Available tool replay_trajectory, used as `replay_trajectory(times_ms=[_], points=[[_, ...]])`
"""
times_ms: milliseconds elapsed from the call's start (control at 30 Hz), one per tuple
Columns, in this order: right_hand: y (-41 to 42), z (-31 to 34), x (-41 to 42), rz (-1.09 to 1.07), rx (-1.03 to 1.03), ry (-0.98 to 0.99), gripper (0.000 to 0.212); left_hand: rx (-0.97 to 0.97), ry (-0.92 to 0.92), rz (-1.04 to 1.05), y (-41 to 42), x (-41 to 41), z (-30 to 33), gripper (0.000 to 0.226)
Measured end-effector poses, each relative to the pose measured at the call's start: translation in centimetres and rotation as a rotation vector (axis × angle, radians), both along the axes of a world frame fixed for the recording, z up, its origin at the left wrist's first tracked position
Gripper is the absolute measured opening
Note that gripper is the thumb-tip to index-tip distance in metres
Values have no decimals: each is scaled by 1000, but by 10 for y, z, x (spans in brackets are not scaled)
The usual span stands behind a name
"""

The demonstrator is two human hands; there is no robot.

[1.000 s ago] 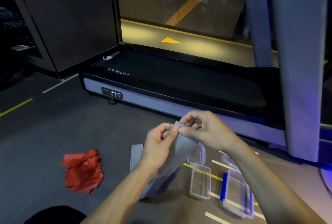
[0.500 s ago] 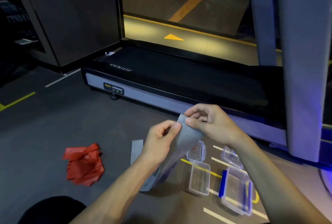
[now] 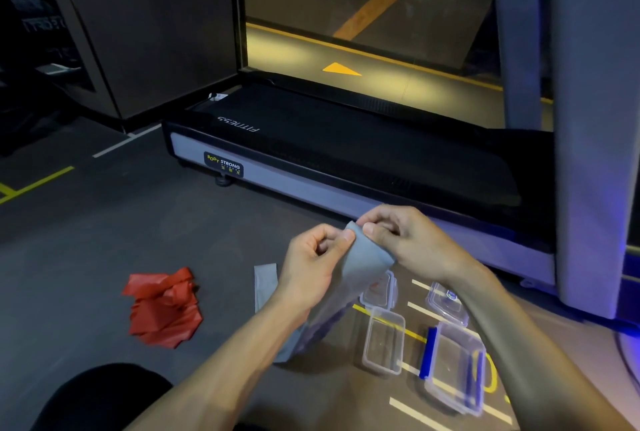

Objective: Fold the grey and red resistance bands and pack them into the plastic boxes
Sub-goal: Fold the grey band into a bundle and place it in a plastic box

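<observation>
Both hands up in front of the treadmill, pinching the top edge of the grey band. Left hand has thumb and curled fingers on the left corner of that edge; right hand pinches the right corner, thumb on the near face. Hands nearly touch at the fold.

Grey band hangs down from the grip between the forearms; its lower part reaches the floor, and a separate end lies flat just left of the left wrist.

Red band sits crumpled on the floor, well left of the hands, untouched.

Plastic boxes on the floor below the right forearm: small clear box open and upright, larger clear box with blue clips to its right. 2 lids lie behind them: lid partly hidden by the grey band, other lid beside the right forearm. Cannot tell if anything is in the boxes.
</observation>
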State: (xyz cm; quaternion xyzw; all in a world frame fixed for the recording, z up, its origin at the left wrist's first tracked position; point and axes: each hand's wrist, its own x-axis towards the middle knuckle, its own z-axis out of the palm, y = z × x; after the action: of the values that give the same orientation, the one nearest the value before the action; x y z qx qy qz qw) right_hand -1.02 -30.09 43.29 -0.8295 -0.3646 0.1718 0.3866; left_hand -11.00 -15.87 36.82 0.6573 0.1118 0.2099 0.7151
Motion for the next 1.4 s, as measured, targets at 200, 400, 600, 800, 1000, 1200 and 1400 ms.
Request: replay_trajectory(times_ms=[200, 400, 600, 800, 1000, 1200, 1400], points=[[1, 3, 0, -5, -26, 23, 10, 5, -17, -65, 2, -1, -3, 18], [-2, 15, 4, -34, 11, -52, 8, -11, -9, -200, 4, -1, -10, 12], [-6, 23, 7, -20, -27, -120, 10, 37, -2, -201, 6, 0, -13, 24], [-8, 30, 5, -27, -2, -141, 12, 34, -16, -233, 12, 0, -8, 20], [-4, 47, -8, 42, 35, -346, 11, 136, -89, -297, 23, 7, -6, 4], [0, 61, -16, 77, 57, -509, 13, 202, -127, -313, 39, 7, 4, 17], [10, 91, -23, 64, 51, -535, 10, 323, -109, -123, 55, -12, 15, 31]])
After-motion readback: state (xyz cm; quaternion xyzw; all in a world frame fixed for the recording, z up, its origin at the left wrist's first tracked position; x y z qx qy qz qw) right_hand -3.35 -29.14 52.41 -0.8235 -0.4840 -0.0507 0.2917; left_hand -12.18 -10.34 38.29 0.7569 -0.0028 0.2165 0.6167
